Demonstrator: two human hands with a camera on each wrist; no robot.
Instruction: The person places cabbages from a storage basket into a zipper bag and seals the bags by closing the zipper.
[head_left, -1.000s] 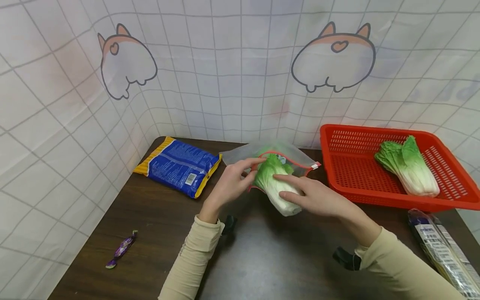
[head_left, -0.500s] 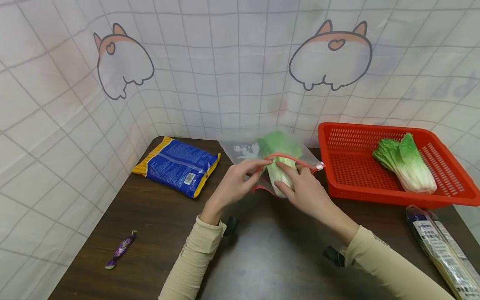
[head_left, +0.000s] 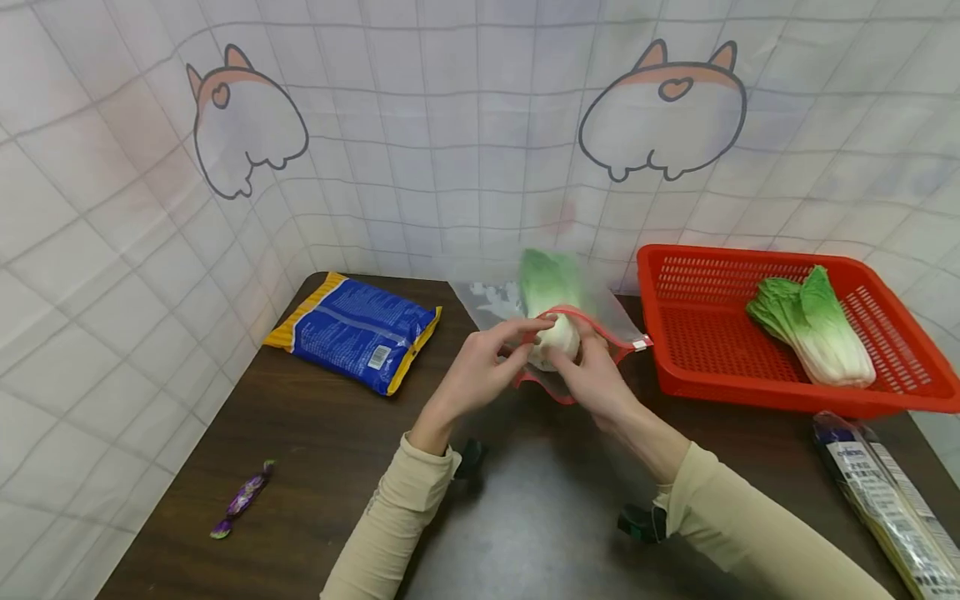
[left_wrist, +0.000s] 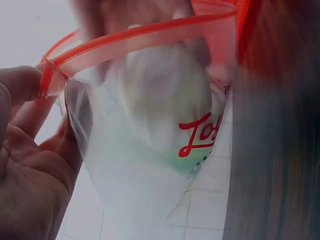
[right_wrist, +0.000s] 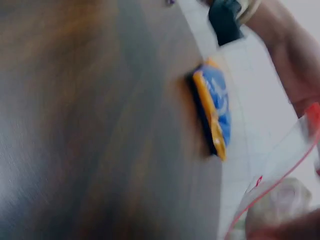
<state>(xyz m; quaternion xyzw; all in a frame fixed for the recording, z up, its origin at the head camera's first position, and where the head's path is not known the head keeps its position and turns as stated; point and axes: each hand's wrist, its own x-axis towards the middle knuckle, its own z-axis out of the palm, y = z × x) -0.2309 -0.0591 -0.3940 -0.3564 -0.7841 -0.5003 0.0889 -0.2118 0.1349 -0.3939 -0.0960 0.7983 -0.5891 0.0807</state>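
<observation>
A clear zip bag [head_left: 487,304] with a red zip edge stands open at the table's back middle. My left hand [head_left: 480,371] pinches its rim at the left side, as the left wrist view shows close up. A napa cabbage [head_left: 558,342] lies mostly within the bag, green leaves at the far end and white base at the mouth. My right hand [head_left: 596,379] grips that base, its fingers inside the opening. Red lettering shows on the bag's side [left_wrist: 202,135] in the left wrist view. The right wrist view is blurred and catches the cabbage base [right_wrist: 287,197] behind the red edge.
A red plastic basket [head_left: 720,383] on the right holds another cabbage [head_left: 821,337]. A blue and yellow packet [head_left: 356,329] lies back left, a purple wrapped candy [head_left: 243,500] front left. Long clear-wrapped packages [head_left: 885,500] lie at the right edge. A printed cloth hangs behind.
The cabbage has slid away from me, deeper into the bag, pushed by my right hand. That hand has shifted from the cabbage's side to its base. My left hand stays at the rim.
</observation>
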